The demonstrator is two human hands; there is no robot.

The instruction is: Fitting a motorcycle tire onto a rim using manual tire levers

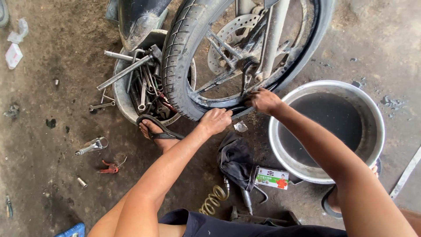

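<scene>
- left hand [215, 120] clamped down on the motorcycle tyre [175, 57], fist closed
- right hand [263, 100] fingers curled, gripping the rim edge [280, 77]
- water basin [377, 114] just beside

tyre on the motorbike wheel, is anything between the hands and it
No. Both hands are already on it: the left hand presses the tyre at the bottom of the wheel, and the right hand grips at the rim beside it.
</scene>
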